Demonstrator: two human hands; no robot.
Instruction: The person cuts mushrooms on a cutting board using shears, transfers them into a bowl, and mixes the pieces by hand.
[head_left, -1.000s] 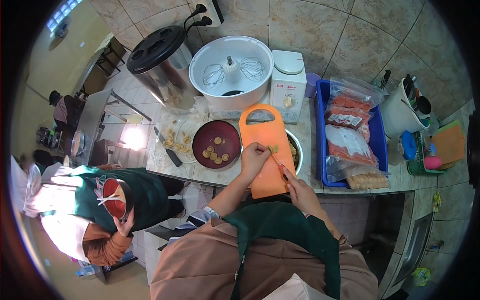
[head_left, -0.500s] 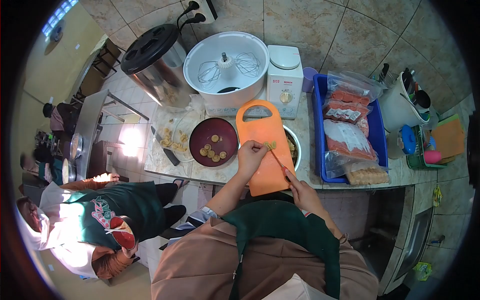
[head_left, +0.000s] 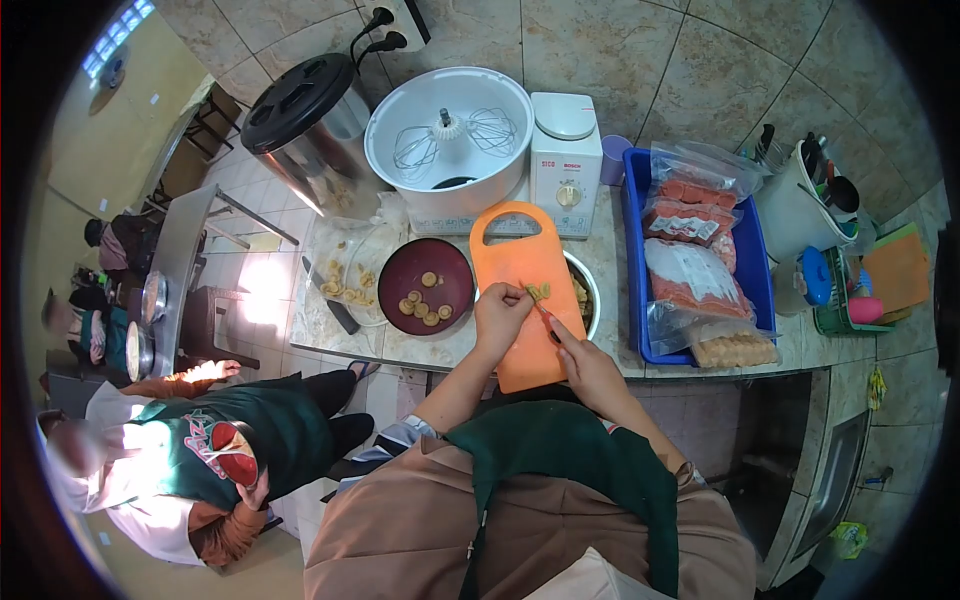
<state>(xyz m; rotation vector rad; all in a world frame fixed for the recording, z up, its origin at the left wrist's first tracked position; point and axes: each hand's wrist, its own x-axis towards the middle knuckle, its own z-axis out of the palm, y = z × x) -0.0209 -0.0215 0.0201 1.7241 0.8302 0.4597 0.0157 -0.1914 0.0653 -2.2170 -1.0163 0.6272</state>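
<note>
My left hand [head_left: 503, 315] is over the orange cutting board [head_left: 525, 250], its fingers pinched on a small yellowish piece that looks like a mushroom. Cut mushroom slices [head_left: 538, 292] lie at my fingertips. In my right hand [head_left: 588, 365] is a knife [head_left: 546, 316] with a reddish handle, its blade tip at the slices. To the left, a dark red bowl [head_left: 388, 275] holds several whole round mushrooms [head_left: 428, 300]. A white bowl [head_left: 597, 312], partly hidden by the board, contains greyish-brown pieces.
A stand mixer [head_left: 568, 180] with a white bowl and a steel canister [head_left: 318, 140] stand behind. On the right is a blue tray [head_left: 636, 250] of bagged meat. A clear bag [head_left: 365, 255] and another knife [head_left: 342, 316] lie left. A co-worker [head_left: 230, 440] holds a bowl nearby.
My right hand has moved slightly up and left with the knife, closer to my left hand. More slices lie by my fingertips. The co-worker's bowl has shifted slightly.
</note>
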